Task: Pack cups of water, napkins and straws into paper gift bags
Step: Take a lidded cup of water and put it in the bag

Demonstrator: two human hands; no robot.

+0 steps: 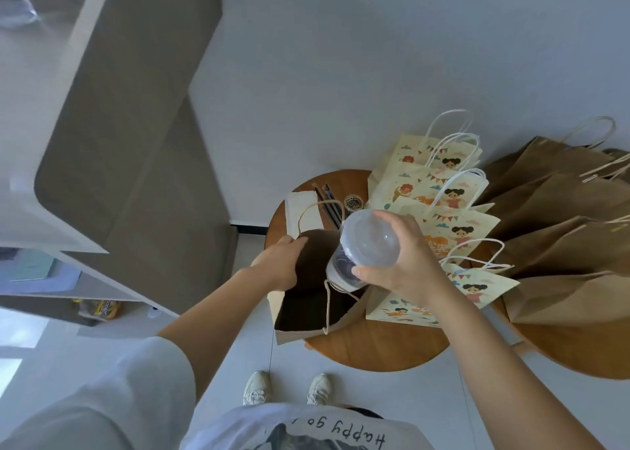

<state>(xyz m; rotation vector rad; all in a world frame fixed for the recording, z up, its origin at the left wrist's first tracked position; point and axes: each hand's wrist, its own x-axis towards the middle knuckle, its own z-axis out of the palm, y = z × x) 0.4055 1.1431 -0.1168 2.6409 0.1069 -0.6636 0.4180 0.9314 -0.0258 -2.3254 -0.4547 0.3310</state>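
Right hand (405, 262): fingers and thumb curled round a clear plastic cup (366, 245) with a domed lid, gripping it just below the lid. The cup is tilted and held above the mouth of the open bag (289, 337), its base at the rim.

Left hand (279, 262): fingers bent over the bag's left rim and holding it; fingertips hidden in the dark mouth.

Open bag: stands on the round wooden table (375, 350), cord handles loose. Interior in shadow; contents cannot be told.

Behind the bag: a stack of white napkins (300, 207), with dark straws (329, 200) just beside it.

Right of the cup: printed gift bags (443, 218) lie flat and overlapping. Further right: plain brown bags (562, 231), also flat.
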